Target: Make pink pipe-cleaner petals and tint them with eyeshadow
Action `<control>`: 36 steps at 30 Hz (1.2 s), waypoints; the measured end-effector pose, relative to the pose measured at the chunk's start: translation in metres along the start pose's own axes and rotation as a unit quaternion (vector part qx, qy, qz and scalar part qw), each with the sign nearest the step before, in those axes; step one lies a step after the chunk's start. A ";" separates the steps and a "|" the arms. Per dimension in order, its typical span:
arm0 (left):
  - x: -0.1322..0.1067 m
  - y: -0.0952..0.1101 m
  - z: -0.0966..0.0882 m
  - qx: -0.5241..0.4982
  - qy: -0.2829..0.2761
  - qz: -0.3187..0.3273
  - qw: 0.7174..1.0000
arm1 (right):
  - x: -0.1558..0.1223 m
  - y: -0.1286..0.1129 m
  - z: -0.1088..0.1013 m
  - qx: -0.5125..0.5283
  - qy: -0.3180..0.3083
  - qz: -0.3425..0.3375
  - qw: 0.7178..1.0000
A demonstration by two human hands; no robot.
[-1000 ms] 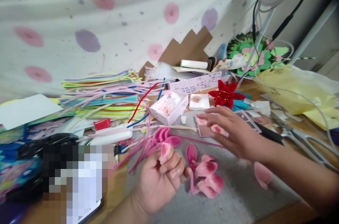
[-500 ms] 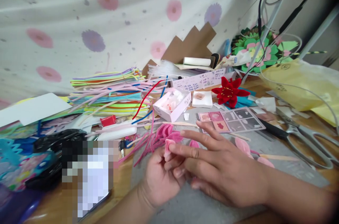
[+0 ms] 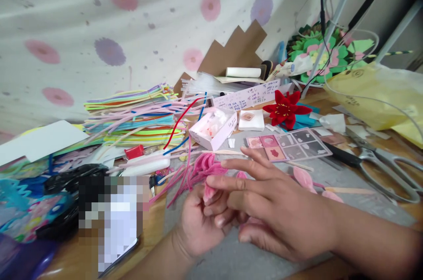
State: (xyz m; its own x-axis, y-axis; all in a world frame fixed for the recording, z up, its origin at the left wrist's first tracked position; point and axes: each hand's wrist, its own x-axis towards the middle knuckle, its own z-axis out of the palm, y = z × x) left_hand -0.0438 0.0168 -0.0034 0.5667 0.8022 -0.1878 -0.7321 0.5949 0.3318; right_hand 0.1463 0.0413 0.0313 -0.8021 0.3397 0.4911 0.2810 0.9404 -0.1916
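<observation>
Between thumb and fingers, my left hand pinches a small pink fuzzy petal. My right hand reaches over from the right with its fingers stretched out and apart. Its index fingertip rests on the top of the petal. Just behind the hands lies a bunch of pink pipe cleaner loops with long stems. A paler pink petal piece on a stem lies to the right, partly hidden by my right forearm. Under the hands is a grey mat.
Scissors and a makeup palette lie right of the hands. Behind stand a small white box and a red flower. Bundled pipe cleaners fill the back left. A blurred-out phone lies at the left front.
My right index fingertip has shifted slightly up and left onto the petal's top edge. The petal now looks tilted and folded beneath it. The camera view has shifted slightly.
</observation>
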 end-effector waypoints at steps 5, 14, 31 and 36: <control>0.001 0.002 -0.004 0.023 -0.004 -0.006 1.000 | 0.001 -0.004 0.000 0.018 0.012 0.005 1.000; 0.001 0.005 -0.001 0.055 -0.019 0.004 0.998 | -0.042 0.085 -0.013 -0.057 0.020 0.237 0.970; 0.002 0.006 -0.002 0.051 -0.049 0.016 0.997 | -0.056 0.110 -0.001 -0.128 -0.082 0.289 0.945; 0.002 0.004 -0.004 0.073 -0.055 0.026 0.995 | -0.024 0.044 -0.011 0.032 0.028 0.177 0.983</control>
State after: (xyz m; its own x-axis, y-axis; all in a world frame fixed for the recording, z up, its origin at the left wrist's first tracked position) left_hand -0.0472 0.0213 -0.0064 0.5728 0.8169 -0.0670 -0.7033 0.5319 0.4716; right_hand 0.1838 0.0745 0.0209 -0.6294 0.6474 0.4298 0.5023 0.7610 -0.4106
